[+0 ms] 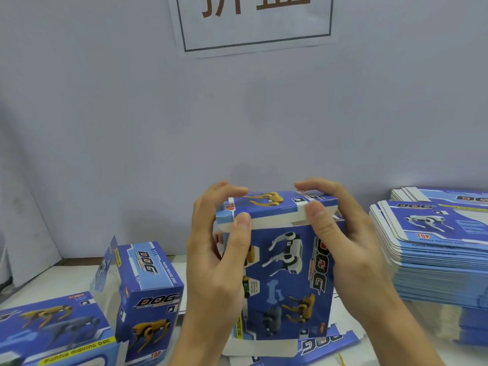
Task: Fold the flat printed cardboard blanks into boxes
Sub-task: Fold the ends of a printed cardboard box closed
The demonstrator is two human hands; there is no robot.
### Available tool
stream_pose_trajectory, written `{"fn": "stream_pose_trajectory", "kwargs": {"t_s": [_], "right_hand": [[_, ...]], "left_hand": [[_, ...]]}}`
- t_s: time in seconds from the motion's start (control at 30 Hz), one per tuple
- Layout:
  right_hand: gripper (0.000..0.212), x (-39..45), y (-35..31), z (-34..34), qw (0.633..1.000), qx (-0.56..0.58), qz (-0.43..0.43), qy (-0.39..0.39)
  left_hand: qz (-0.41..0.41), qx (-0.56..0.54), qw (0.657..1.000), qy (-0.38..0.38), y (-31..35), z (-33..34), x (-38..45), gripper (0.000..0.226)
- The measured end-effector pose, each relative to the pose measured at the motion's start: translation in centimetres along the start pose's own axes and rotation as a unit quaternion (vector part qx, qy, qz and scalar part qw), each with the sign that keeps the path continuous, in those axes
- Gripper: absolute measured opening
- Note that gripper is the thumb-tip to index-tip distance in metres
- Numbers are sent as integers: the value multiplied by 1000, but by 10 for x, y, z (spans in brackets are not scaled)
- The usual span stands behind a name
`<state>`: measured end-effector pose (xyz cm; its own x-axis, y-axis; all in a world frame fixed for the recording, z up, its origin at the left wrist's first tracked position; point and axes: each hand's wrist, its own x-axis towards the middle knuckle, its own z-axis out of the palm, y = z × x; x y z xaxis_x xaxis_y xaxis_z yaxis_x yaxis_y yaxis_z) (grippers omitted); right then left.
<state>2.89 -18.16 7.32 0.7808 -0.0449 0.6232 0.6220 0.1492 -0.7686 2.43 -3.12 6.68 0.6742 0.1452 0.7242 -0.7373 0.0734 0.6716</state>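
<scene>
Head view, box in hand: a blue printed box [285, 273] with robot dogs and the word DOG stands upright in the middle, held up in front of the person, just above the desk [66, 273].
Head view, top flap: the lid flap [274, 204] is bent over the top of the box but not tucked in; a white edge and a dark gap show beneath it.
Left hand: the left hand [219, 249] grips the box's left side, thumb pressed on the front near the top corner, fingers curled over the top.
Right hand: the right hand [346, 241] clasps the right side, thumb on the flap's front edge, fingers arched over the top.
Stack of blanks: a tall stack of flat blanks [433, 249] lies at the right on the desk, well apart from the held box.
Loose blank: one flat blank [324, 347] lies on the desk under the held box.
Finished boxes: one folded box [150, 299] stands upright at the left with its top flap raised; another box [52, 331] lies in the lower left corner, just beside it.
Wall: a pale wall [132, 114] stands behind, with a paper sign [253, 25] at the top, cut off by the frame.
</scene>
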Motion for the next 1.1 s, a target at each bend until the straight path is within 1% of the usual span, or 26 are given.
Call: {"fn": "stream_pose_trajectory", "kwargs": {"t_s": [0.07,0.17,0.27,0.33,0.5,0.6,0.7,0.8,0.9,1.0,1.1], "right_hand": [[16,0,-1,-1,1000,18,12,-11],[24,1,-2,-2,999,27,19,-17],[22,1,0,-4,999,40,22,-19],[20,2,1,-5,998,53,27,-21],[23,3,5,-8,995,76,61,-2],[19,3,8,-9,994,86,70,-3],[28,4,8,-8,991,108,77,-14],[40,2,7,-6,988,130,83,-13],[23,2,8,-3,988,135,80,11],[8,2,11,-3,987,132,81,33],[10,1,13,-4,986,137,93,29]], "left_hand": [[-2,10,1000,12,0,2,2,25],[1,6,1000,10,-1,2,3,29],[-14,-8,1000,-1,-5,-2,4,23],[-18,-25,999,-18,-8,-6,5,16],[-33,-81,994,-70,-12,-15,6,18],[-53,-113,988,-92,-14,-22,8,25],[-70,-122,985,-98,-12,-24,8,26],[-63,-106,989,-87,-8,-20,8,29],[-45,-76,994,-71,-7,-15,9,34],[-58,-84,992,-68,-10,-14,9,37],[-83,-116,987,-69,-13,-16,7,38]]}}
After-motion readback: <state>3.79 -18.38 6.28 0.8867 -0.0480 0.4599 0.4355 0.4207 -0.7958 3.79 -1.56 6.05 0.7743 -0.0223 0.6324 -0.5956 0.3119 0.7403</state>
